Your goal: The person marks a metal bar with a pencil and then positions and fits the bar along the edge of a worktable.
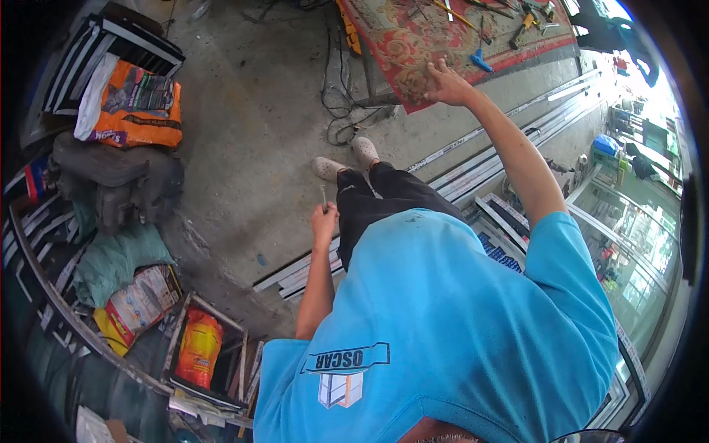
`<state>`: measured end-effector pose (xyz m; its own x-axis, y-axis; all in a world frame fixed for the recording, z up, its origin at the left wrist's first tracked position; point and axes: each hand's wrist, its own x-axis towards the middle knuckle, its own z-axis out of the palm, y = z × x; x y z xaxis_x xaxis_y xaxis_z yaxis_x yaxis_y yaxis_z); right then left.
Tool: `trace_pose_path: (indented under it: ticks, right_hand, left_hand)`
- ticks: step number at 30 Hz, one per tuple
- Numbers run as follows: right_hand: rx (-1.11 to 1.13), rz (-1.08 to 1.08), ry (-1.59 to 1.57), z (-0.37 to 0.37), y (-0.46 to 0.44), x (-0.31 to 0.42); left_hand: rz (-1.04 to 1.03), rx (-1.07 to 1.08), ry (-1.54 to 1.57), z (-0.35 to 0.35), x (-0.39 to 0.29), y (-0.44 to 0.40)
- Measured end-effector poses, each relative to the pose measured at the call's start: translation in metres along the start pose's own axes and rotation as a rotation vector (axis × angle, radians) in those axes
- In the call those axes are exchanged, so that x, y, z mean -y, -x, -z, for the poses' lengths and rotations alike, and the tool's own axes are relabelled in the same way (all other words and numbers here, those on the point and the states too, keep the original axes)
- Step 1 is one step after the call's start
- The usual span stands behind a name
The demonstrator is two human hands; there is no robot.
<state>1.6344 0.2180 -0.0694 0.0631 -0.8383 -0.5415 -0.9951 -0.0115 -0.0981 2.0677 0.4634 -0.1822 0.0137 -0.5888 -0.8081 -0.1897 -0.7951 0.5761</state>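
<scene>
My left hand (324, 219) hangs low at my left side with its fingers closed round a slim metal tool (323, 195). The tool's shaft points up out of the fist; its exact kind is too small to make out. My right hand (447, 83) is stretched forward, fingers spread, at the near corner of a table covered with a red patterned rug (405, 55). Whether the palm touches the rug I cannot tell. Close to that hand lies a blue-handled tool (481, 60). Farther along the rug are a yellow-and-black tool (523, 31) and a yellow pencil-like stick (464, 15).
Black cables (341, 111) lie on the concrete floor beside the table. Long white metal profiles (473, 171) run along the floor at my right. On the left, an orange bag (140, 107) tops a dark plastic stool (111, 177). Glass panels (628, 236) stand at the right.
</scene>
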Motion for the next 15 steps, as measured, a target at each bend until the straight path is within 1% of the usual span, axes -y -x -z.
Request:
trace_pose_path:
  ticks: [3,6,11,12,13,15]
  right_hand:
    - [-0.014,-0.009,0.001,-0.009,-0.002,-0.004]
    - [-0.036,-0.032,-0.033,-0.008,0.000,-0.001]
    - [-0.035,-0.057,-0.048,-0.001,0.006,0.006]
    - [-0.012,-0.058,-0.040,0.001,0.008,0.008]
    - [-0.039,-0.065,-0.044,-0.001,0.007,0.009]
    - [-0.053,-0.061,0.020,-0.005,0.006,0.011]
  left_hand:
    - [-0.042,0.040,0.002,-0.017,-0.002,0.013]
    - [-0.003,0.142,-0.093,-0.026,-0.013,0.017]
    - [-0.082,0.109,-0.164,-0.028,-0.059,0.026]
    - [-0.090,0.068,-0.160,-0.029,-0.065,0.026]
    - [-0.097,0.028,-0.154,-0.029,-0.069,0.025]
    - [-0.120,0.002,-0.154,-0.029,-0.075,0.026]
